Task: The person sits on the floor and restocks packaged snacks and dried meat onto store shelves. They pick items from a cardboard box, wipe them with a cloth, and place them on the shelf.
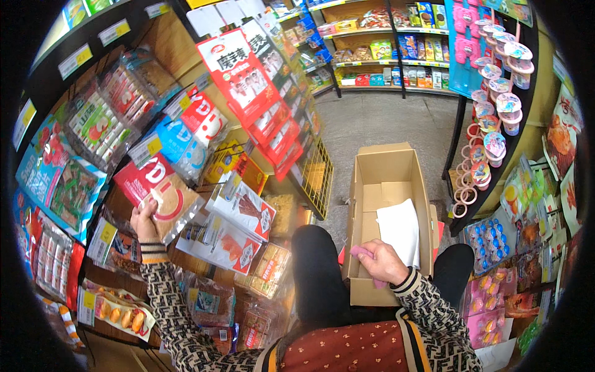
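Note:
My left hand (145,219) is at a red-topped plastic snack bag (155,195) hanging on the left shelf rack, its fingers on the bag's front. Whether the thumb and fingers pinch the bag is hard to tell. Over the near end of an open cardboard box (353,204), my right hand (383,262) is closed around a crumpled pink cloth (362,252), whose ends stick out on both sides of the fist. Inside the box lies a folded white sheet (399,230). Just above the left hand hangs a blue snack bag (179,146).
Hooks with red packets (244,76) and white snack packs (248,204) jut out near my left arm. A yellow wire grid (318,174) stands left of the box. Strings of pink-lidded cups (495,144) hang at right. Stocked shelves (386,63) stand beyond the grey floor.

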Demonstrator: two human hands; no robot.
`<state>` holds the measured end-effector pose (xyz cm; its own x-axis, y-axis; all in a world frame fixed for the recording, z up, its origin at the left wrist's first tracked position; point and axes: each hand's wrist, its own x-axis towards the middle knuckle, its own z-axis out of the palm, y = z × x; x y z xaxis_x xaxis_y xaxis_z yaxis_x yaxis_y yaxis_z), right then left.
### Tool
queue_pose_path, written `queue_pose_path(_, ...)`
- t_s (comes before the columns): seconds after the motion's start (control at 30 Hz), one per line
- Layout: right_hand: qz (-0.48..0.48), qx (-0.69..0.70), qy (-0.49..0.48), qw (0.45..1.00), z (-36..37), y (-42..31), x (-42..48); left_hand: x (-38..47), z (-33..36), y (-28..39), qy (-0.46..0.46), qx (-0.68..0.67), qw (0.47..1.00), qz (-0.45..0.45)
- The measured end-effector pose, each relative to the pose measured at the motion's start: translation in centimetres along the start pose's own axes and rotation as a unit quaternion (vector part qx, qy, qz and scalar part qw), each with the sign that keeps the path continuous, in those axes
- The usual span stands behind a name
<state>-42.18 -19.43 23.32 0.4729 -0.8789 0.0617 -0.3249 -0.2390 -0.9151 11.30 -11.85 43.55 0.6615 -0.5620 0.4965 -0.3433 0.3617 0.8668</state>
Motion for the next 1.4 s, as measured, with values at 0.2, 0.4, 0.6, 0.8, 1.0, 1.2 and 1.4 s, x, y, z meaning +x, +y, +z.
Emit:
queue_pose_path(0.2,-0.023,0.019,0.009,1.0,0.0,0.1,0.3,-2.1,0.5,0.8,-0.018,-0.034,0.999,-0.02)
queue_pose_path(0.4,0.032,0.014,-0.039,0.999,-0.4,-0.6,0.2,-4.3,4.3,3.7,-0.166,-0.203,0.957,-0.127)
queue_pose_path(0.6,0.105,0.061,-0.061,0.991,-1.3,-1.6,-0.5,-4.7,7.5,3.3,-0.153,-0.206,0.962,-0.095)
queue_pose_path(0.8,0.105,0.06,-0.05,0.991,-1.6,-2.0,-0.4,-5.4,7.0,2.0,-0.12,-0.194,0.973,-0.026)
queue_pose_path(1.0,0.02,0.0,-0.031,0.999,-1.7,-2.5,0.4,-5.7,7.4,4.1,-0.153,-0.251,0.953,-0.08)
queue_pose_path(1.2,0.054,0.051,-0.061,0.995,-0.8,-0.8,0.4,-5.4,6.2,4.0,-0.185,-0.294,0.932,-0.104)
queue_pose_path(1.4,0.008,0.017,-0.033,0.999,-0.8,0.2,0.0,-3.5,3.7,-0.8,-0.032,-0.1,0.995,0.002)
